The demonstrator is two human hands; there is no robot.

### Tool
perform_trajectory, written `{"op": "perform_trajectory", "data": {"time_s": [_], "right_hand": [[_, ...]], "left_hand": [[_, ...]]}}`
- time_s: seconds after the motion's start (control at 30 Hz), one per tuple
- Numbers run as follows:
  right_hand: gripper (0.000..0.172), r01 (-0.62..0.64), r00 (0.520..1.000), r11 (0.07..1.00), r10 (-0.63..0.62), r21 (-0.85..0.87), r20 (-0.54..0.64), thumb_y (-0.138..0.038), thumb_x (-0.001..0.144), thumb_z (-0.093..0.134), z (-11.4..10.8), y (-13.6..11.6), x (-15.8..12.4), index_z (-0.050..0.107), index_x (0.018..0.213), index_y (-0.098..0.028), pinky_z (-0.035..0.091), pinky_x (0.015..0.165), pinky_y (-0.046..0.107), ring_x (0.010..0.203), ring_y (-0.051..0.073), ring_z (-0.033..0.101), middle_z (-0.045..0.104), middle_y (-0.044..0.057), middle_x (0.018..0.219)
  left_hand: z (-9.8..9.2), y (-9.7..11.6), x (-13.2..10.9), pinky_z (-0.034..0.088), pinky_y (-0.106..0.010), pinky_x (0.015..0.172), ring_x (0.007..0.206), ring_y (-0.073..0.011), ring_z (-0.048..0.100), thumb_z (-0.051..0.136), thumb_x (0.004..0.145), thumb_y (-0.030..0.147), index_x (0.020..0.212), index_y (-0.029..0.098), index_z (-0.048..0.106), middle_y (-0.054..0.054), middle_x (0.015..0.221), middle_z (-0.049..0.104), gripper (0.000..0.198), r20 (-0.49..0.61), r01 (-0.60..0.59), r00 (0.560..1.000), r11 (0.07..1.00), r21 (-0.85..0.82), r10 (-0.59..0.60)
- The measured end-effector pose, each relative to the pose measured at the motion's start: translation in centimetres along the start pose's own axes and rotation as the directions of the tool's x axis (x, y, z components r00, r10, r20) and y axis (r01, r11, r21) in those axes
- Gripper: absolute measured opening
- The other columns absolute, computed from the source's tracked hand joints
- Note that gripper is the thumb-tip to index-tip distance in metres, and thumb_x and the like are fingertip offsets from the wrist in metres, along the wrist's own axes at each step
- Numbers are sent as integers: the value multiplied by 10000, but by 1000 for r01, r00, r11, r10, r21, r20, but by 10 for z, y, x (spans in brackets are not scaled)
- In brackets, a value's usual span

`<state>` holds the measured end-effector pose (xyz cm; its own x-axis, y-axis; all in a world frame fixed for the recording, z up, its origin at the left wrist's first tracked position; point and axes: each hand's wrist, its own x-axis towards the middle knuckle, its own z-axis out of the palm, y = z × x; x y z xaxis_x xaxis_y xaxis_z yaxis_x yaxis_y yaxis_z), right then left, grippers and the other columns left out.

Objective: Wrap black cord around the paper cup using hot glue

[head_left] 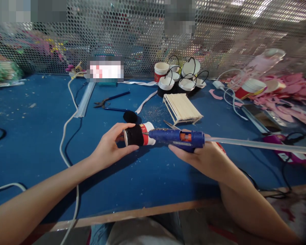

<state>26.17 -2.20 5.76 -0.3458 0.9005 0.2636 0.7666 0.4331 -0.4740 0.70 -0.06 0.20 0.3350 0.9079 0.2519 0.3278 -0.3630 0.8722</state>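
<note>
Lying on its side in my left hand is a paper cup, red and white, with a black band wrapped round part of it. My left thumb and fingers close around the cup's black end. In my right hand I grip a blue glue gun, its nozzle pointing left at the edge of the black band. A long clear glue stick sticks out of the gun's back. Scissors blades show behind the gun; their handles are mostly hidden by my right hand. A black oval piece lies just beyond the cup.
Several cups with black wire handles stand at the back, behind a bundle of wooden sticks. Pliers, glue sticks and a white cable lie to the left. Pink scraps and a phone are at right.
</note>
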Motion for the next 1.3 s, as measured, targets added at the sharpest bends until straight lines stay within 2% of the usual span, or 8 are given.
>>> {"op": "perform_trajectory", "data": {"time_s": [0.07, 0.17, 0.3, 0.47, 0.63, 0.87, 1.07, 1.3], "right_hand": [[166, 45, 999, 999, -45, -28, 20, -343, 787, 506, 0, 4, -2, 645, 764, -255, 482, 645, 300, 676, 186, 620, 669, 11, 717], [196, 126, 990, 989, -121, -73, 73, -331, 797, 477, -2, 9, -3, 665, 800, -279, 472, 632, 302, 648, 185, 615, 657, -4, 646], [178, 106, 993, 991, -101, -80, 65, -342, 803, 495, -1, 8, -3, 656, 801, -266, 475, 654, 297, 665, 177, 612, 659, -5, 666], [188, 32, 999, 995, -30, -91, 15, -375, 806, 530, 3, 7, -5, 641, 784, -225, 488, 614, 284, 629, 166, 608, 652, 6, 673], [235, 163, 987, 970, -157, -181, 44, -271, 820, 464, 3, 19, -8, 689, 887, -277, 479, 700, 342, 768, 211, 630, 688, 25, 795], [307, 233, 972, 941, -218, -246, 87, -158, 797, 432, 0, 21, -3, 695, 897, -279, 405, 571, 281, 596, 171, 575, 611, 5, 542], [239, 154, 987, 957, -141, -244, 71, -191, 776, 485, 2, 16, 1, 702, 852, -254, 342, 500, 273, 509, 161, 504, 497, -1, 418], [201, 103, 995, 984, -104, -148, 1, -274, 772, 506, 3, 14, 4, 698, 810, -227, 347, 497, 286, 513, 165, 488, 528, 32, 479]], "left_hand": [[0, 1, 1, 543, -360, 825, 965, -206, 616, 704, 711, 307, 1192, 198, 479, -90, 1130, 568, 542, 0, 68, 998, 996, -49, -68], [0, 3, 2, 558, -362, 776, 888, -205, 641, 705, 700, 330, 1181, 187, 482, -89, 1082, 602, 549, -6, 141, 990, 987, -83, -142], [0, 4, 1, 557, -358, 776, 881, -201, 642, 705, 698, 328, 1177, 177, 485, -90, 1074, 606, 548, -4, 154, 988, 984, -91, -155], [1, 0, 0, 527, -382, 866, 1014, -209, 593, 700, 713, 291, 1190, 202, 487, -88, 1152, 553, 530, -1, 3, 1000, 1000, -9, -3], [0, 1, -2, 522, -373, 864, 1068, -214, 549, 686, 736, 264, 1198, 227, 483, -90, 1170, 525, 506, 11, -134, 991, 982, 133, 133], [-1, 6, -4, 466, -393, 945, 1114, -231, 518, 660, 761, 231, 1197, 192, 488, -116, 1189, 521, 470, 68, -288, 957, 889, 355, 282], [1, 7, -6, 464, -372, 955, 1130, -223, 517, 624, 795, 229, 1193, 198, 482, -117, 1214, 509, 424, 119, -344, 938, 842, 415, 325], [2, 5, -6, 483, -390, 939, 1141, -242, 520, 594, 816, 221, 1186, 219, 485, -128, 1234, 498, 385, 157, -396, 918, 798, 455, 365]]}}
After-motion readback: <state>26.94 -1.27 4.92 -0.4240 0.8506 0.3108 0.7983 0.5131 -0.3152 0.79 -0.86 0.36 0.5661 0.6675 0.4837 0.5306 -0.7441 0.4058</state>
